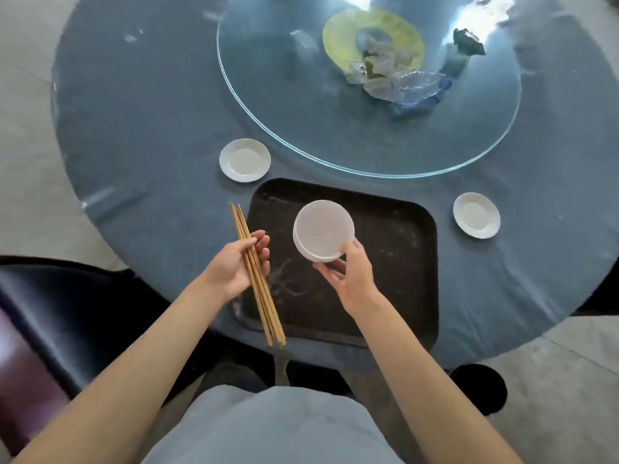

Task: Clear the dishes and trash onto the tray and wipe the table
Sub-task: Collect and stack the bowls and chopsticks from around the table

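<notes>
A black tray (395,262) lies on the round blue table (150,128) in front of me. My right hand (351,276) grips a stack of white bowls (323,229) by the near rim, above the tray's left half. My left hand (234,266) holds a bundle of wooden chopsticks (258,283) over the tray's left edge, the sticks pointing away from me. One small white saucer (245,160) sits on the cloth beyond the tray's far left corner. Another small white saucer (476,215) sits to the tray's right.
A glass turntable (268,95) fills the table's middle. On it lie a yellow-green plate (341,31), crumpled clear plastic wrap (402,85) and a dark green wrapper (467,43). A dark chair (50,296) stands at my left and a black stool (479,386) at my right.
</notes>
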Demonstrator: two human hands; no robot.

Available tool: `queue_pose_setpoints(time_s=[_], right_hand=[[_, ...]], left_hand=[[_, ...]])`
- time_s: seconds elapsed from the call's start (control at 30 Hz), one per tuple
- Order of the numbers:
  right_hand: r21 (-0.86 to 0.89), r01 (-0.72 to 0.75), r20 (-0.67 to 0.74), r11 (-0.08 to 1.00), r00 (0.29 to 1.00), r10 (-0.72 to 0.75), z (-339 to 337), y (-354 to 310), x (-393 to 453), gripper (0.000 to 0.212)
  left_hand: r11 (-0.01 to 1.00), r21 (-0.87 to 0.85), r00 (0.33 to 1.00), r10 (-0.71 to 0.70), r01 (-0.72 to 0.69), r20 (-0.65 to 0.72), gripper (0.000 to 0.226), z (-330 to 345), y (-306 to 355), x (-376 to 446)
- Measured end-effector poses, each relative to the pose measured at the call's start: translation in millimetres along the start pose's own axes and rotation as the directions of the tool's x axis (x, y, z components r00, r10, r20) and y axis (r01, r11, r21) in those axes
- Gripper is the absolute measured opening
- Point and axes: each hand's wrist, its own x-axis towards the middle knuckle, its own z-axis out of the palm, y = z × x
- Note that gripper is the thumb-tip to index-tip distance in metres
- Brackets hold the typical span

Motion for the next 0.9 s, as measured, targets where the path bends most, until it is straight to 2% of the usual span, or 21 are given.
queue_pose_setpoints(time_s=[0.13, 0.3, 0.53, 0.73, 0.83, 0.9], right_hand=[[-0.023, -0.043, 0.028, 0.999, 0.999, 0.043, 31, -9, 33, 0.041], [-0.058, -0.033, 0.031, 0.998, 0.999, 0.035, 59, -10, 55, 0.045], [-0.038, -0.066, 0.024, 0.997, 0.997, 0.067, 72, -2, 71, 0.047], [-0.153, -0.097, -0.045, 0.983, 0.995, 0.091, 68, -10, 54, 0.048], [-0.321, 0.003, -0.154, 0.947, 0.986, -0.055, 56, -26, 31, 0.038], [-0.369, 0.213, -0.101, 0.905, 0.958, -0.267, 48, -41, 6, 0.028]], left_hand=[[0.998, -0.056, 0.998, -0.011, 0.008, -0.059, 0.021, -7, 12, 18], [0.999, -0.038, 0.996, -0.032, 0.029, -0.084, 0.022, -12, 22, 30], [0.999, -0.036, 0.994, 0.019, -0.023, -0.107, 0.023, -11, 25, 35], [0.989, 0.059, 0.990, 0.139, -0.137, -0.021, 0.018, 17, 29, 17], [0.929, 0.227, 0.957, 0.286, -0.291, 0.055, 0.015, 46, 31, 0], [0.810, 0.400, 0.901, 0.411, -0.430, 0.137, 0.017, 68, 26, -10]])
